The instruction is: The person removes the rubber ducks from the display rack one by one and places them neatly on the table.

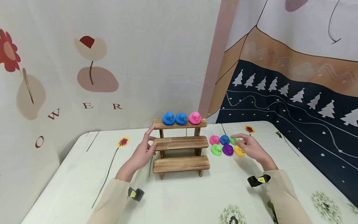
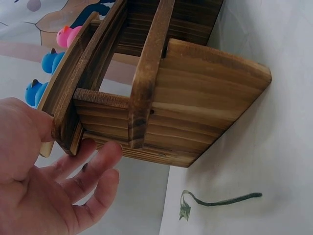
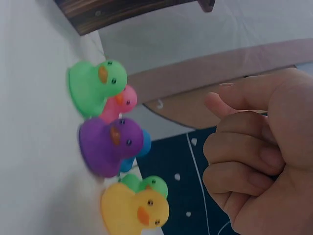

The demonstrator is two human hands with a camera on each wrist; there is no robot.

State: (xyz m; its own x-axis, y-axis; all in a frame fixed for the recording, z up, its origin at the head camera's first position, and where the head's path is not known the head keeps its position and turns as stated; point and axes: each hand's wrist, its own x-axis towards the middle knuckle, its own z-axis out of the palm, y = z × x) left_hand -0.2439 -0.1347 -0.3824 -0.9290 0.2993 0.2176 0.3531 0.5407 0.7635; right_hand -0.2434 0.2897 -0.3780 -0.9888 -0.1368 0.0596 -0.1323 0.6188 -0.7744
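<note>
My left hand holds the left end of a three-step wooden stand, its index finger up at the top step and its thumb by the middle one. On the top step sit two blue ducks and a pink duck. My right hand hovers over the right side of a duck group, overlapping a green duck and a yellow duck in the head view. Three of its fingers are curled in, with index finger and thumb tips close together and nothing between them.
Left of the right hand are another pink duck, a blue duck, a light green duck and a purple duck. A flower-printed white cloth covers the table, and patterned fabric hangs behind.
</note>
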